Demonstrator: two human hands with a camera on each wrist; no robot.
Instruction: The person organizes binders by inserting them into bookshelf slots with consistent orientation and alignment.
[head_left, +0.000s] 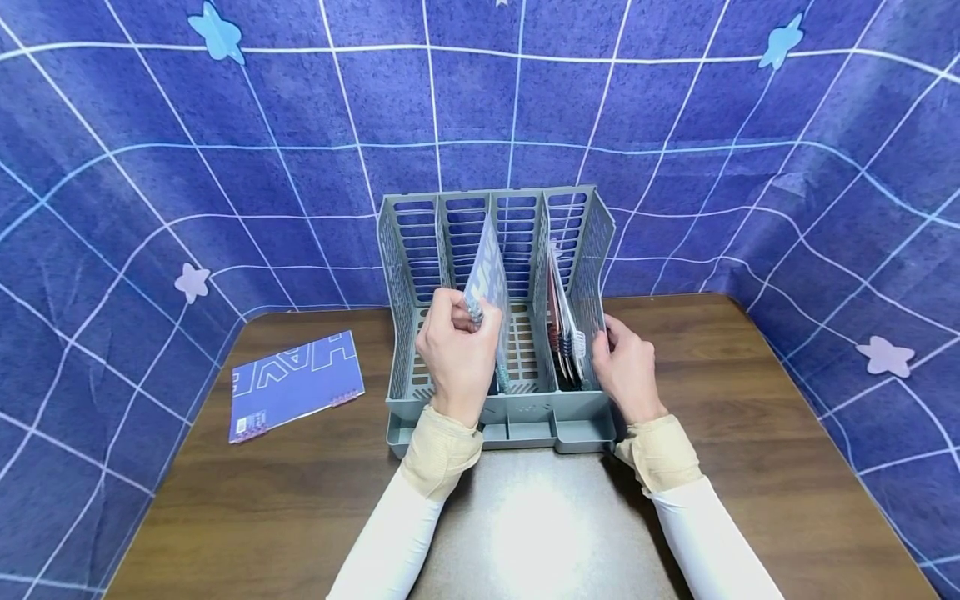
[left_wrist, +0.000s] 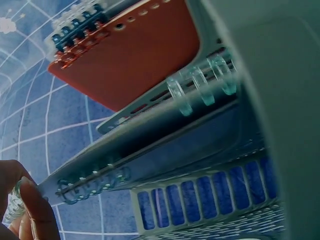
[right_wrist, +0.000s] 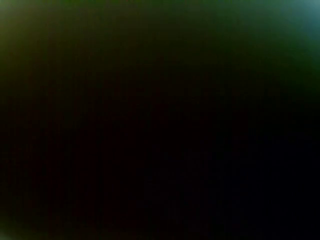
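A grey desktop file organizer [head_left: 528,408] stands upright with its compartments facing me. My left hand [head_left: 459,354] pinches the upper corner of a pale blue ring-bound notebook [head_left: 486,275], which stands on edge in a middle compartment. In the left wrist view, the fingers [left_wrist: 37,210] are at its clear binding rings [left_wrist: 95,185]. At the organizer's right side wall, my right hand [head_left: 626,367] grips the front edge. Several ring-bound notebooks [head_left: 564,325] stand in the rightmost compartment, a red-brown one [left_wrist: 135,55] among them. The right wrist view is almost black.
A blue notebook [head_left: 296,383] with purple rings lies flat on the wooden table [head_left: 300,500], left of the organizer. Small trays [head_left: 585,429] run along the organizer's front. Behind the table hangs a blue gridded cloth [head_left: 315,108] with stars.
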